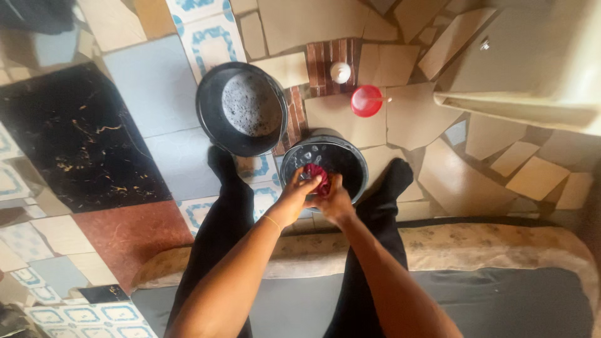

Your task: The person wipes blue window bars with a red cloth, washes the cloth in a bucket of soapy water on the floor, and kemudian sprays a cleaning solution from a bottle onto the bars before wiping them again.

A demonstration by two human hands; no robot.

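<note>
— What is being handled?

— A dark red cloth [317, 178], bunched into a wad; it sits over the smaller black bucket [350, 164], just above the water, between the person's two feet.

— And the hands?

— Both are on it; the left hand [297, 194] is curled closed round the near-left side of the cloth, fingers wrapped over the top; the right hand [333, 200] is clenched on the right side, knuckles up — the two hands touch each other across the wad.

— Anything on the wrists?

— A thin yellow band [272, 221] on the left forearm; nothing else I can make out.

— What lies around the bucket?

— Just beside it, up and to the left, a larger black basin [209, 103] holding grey, foamy water; further off, a red round lid [365, 101] and a small white bottle [340, 72] stand on the floor [150, 87], which is a patchwork of broken tiles; the person, in black trousers, sits on the edge of a grey mattress [501, 300] with a patterned border.
</note>
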